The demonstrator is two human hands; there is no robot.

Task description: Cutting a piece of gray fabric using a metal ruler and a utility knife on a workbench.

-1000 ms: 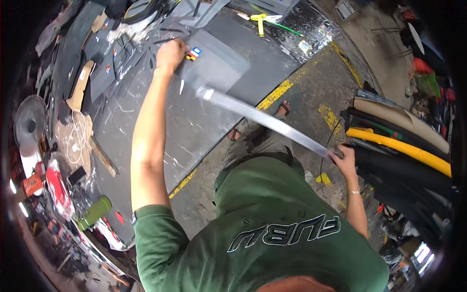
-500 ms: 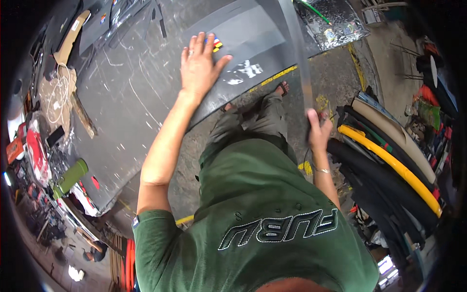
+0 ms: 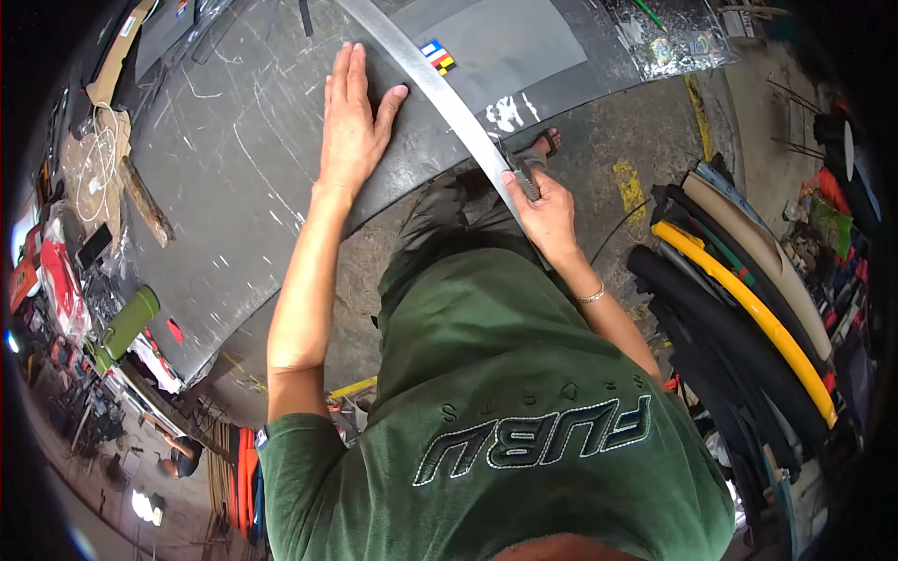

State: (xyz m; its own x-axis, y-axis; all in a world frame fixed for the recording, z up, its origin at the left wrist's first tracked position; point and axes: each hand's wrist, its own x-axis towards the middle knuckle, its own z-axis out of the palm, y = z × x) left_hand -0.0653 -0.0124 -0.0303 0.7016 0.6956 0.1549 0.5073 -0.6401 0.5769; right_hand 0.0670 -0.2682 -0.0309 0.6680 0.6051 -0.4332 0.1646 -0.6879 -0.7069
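My left hand (image 3: 354, 131) lies flat on the dark, scratched worktable (image 3: 234, 178), its fingers stretched toward the far side. My right hand (image 3: 547, 213) is closed around the near part of a long metal straightedge (image 3: 451, 105), which slants over the table edge. A dark tool resembling a utility knife (image 3: 528, 180) is in the same hand, partly hidden by the fingers. Just right of the straightedge is a grey sheet (image 3: 528, 47) with a small colourful flag-like sticker (image 3: 438, 57) at its left side. Whether the straightedge touches the sheet I cannot tell.
Rolls of black material (image 3: 720, 346) and a yellow roll (image 3: 748, 313) stand at the right. Leftward on the table are a cord (image 3: 94, 178), a piece of wood (image 3: 145, 201) and a green roll (image 3: 129, 318). A green pencil (image 3: 647, 13) lies at the far right.
My right hand has swung the straightedge leftward, from beside the table over to the left of the sticker. My left hand has slid left, off the grey sheet and away from the sticker.
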